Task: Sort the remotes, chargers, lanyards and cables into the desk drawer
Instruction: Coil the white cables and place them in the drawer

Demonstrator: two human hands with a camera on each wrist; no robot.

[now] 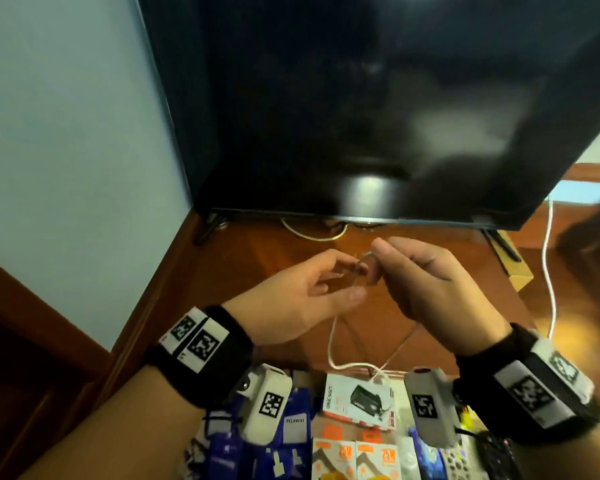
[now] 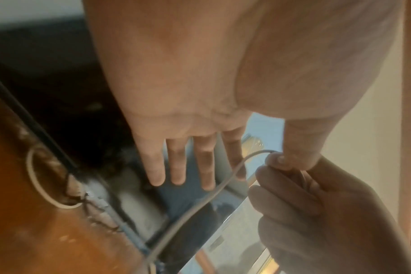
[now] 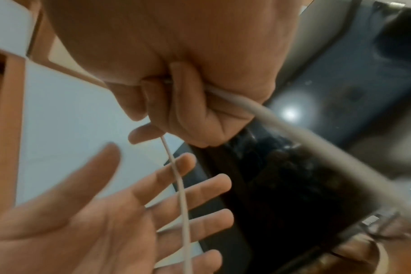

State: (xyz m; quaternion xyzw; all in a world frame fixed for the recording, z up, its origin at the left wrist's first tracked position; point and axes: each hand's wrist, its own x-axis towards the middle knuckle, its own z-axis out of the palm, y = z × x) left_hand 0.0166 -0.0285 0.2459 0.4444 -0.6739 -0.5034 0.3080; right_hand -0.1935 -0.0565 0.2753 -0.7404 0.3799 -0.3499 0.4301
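Note:
A thin white cable (image 1: 330,344) hangs from my hands down to the desk edge. My right hand (image 1: 374,265) grips its upper end, fingers curled round it (image 3: 188,111), and the cable (image 3: 183,194) runs out both sides of the fist. My left hand (image 1: 355,280) is held beside it with fingers straight and spread (image 2: 188,111); the cable (image 2: 214,191) passes across those fingers without being gripped. Both hands hover above the wooden desk (image 1: 291,258), just in front of the TV.
A large black TV (image 1: 361,116) stands close behind the hands, with a white cable loop (image 1: 312,233) under it. Another white cable (image 1: 548,271) and a cardboard box (image 1: 513,268) lie right. Below my wrists lie blue lanyards (image 1: 291,445), boxed chargers (image 1: 354,459) and remotes (image 1: 492,455).

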